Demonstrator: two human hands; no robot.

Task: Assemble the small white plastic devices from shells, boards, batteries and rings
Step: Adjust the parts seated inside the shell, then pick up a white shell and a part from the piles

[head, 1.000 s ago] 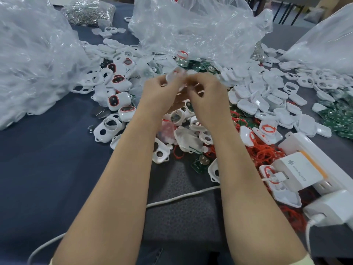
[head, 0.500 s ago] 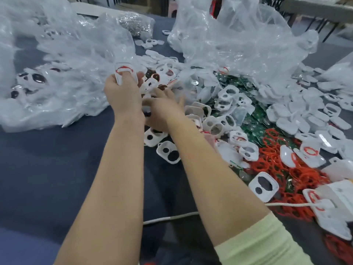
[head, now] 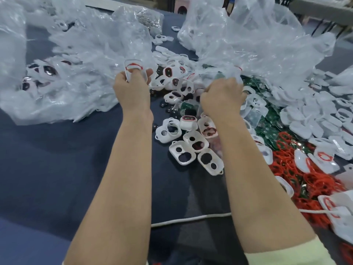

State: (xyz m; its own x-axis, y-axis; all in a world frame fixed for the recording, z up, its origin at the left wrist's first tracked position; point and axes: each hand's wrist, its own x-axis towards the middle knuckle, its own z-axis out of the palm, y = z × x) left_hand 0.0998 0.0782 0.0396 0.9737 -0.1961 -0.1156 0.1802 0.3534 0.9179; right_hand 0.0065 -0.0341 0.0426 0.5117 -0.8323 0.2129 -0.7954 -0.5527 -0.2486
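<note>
The left hand [head: 131, 88] is raised above the dark blue tabletop [head: 47, 159] and grips a white shell [head: 133, 70] fitted with a red ring. Its fingers are curled around the shell's lower half, and the ringed end stands up past the fingertips. The right hand [head: 223, 96] is level with it and apart from it, knuckles up and fingers curled under. It sits against the lower edge of a crumpled clear plastic bag [head: 248, 35]; whether the fingers hold anything is hidden. Between and just below the two hands lies a scatter of white front shells [head: 183, 153], each with two holes, some overlapping. Among them, close to the right wrist, lies a closed device with a red-rimmed face [head: 188, 121]. To the right of the right forearm lie green circuit boards [head: 267, 129]. Nearer the camera is a tangle of loose red rings [head: 286, 169], and beyond that a broad heap of plain white back shells [head: 315, 115]. A second clear bag [head: 76, 73] lies on the left, just behind the held shell, with more shells showing through it. A white cable [head: 191, 219] runs across the tabletop under both forearms. A pale yellow sleeve [head: 286, 253] covers the right arm near the elbow.
</note>
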